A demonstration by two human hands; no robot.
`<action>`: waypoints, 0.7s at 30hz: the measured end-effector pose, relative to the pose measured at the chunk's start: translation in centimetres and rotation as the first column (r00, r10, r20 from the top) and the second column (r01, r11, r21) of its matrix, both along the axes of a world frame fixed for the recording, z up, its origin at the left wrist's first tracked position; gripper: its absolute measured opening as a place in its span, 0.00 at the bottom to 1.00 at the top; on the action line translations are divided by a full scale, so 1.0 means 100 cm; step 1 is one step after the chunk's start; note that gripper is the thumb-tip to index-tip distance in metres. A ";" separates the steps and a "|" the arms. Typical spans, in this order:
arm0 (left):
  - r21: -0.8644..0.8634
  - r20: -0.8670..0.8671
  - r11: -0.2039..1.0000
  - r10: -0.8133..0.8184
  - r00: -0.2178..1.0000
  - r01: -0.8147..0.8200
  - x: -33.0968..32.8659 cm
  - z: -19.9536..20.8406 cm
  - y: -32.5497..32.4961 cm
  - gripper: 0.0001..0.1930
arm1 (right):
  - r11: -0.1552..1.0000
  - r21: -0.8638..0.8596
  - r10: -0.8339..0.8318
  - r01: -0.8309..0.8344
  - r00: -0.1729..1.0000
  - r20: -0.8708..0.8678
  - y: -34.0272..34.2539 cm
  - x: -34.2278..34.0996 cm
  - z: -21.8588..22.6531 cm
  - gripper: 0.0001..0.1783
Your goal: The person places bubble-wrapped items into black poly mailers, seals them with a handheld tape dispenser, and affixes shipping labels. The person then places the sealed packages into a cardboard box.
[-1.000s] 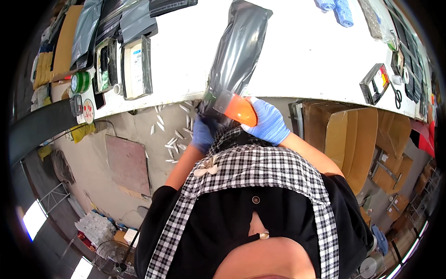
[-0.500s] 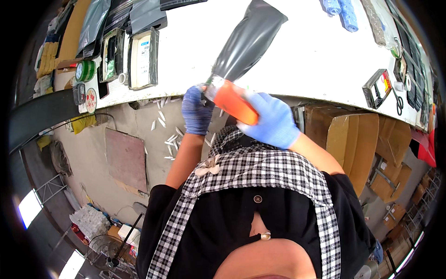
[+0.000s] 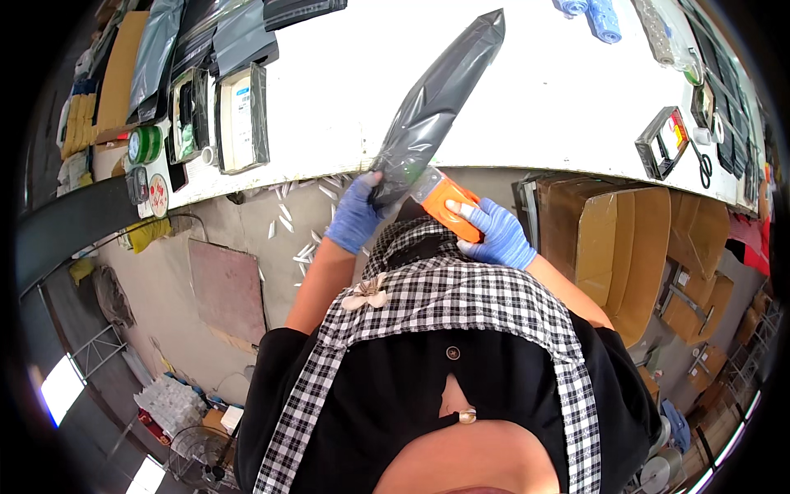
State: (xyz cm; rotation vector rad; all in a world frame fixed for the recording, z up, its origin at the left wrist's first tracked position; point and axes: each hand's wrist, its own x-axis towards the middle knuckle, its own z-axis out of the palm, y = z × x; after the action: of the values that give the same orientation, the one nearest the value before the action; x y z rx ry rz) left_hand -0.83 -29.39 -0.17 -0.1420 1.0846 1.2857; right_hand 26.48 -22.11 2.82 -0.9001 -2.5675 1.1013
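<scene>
Clearly, hands [image 3: 352, 218] hold bag [image 3: 434, 99] and dispenser [image 3: 440, 201]; a printed label [image 3: 242, 114] lies left.

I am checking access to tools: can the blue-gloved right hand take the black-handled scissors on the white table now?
Probably not: the right hand holds an orange plastic tool. Nothing appears to cover the scissors, but they lie well to its right.
</scene>
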 end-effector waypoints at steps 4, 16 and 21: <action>-0.262 -0.962 0.923 -0.227 -0.149 0.283 0.000 0.021 -0.013 0.48 | 1.000 0.006 0.006 -0.007 0.998 0.063 0.007 -0.013 0.002 0.42; -0.406 -0.911 0.807 -0.316 -0.265 0.430 -0.031 0.029 0.045 0.38 | 0.998 -0.037 -0.056 0.051 0.987 -0.154 -0.004 -0.016 0.000 0.43; -0.446 -0.885 0.767 -0.454 -0.101 0.462 -0.032 0.046 0.056 0.36 | 0.992 -0.112 -0.064 0.052 0.993 -0.103 -0.010 0.013 0.006 0.44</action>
State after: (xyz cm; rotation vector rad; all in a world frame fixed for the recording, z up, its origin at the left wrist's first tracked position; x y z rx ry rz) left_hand -4.05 -23.79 4.46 1.3086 2.0450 0.5180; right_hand 27.77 -23.14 3.39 -0.9083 -2.4010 1.2478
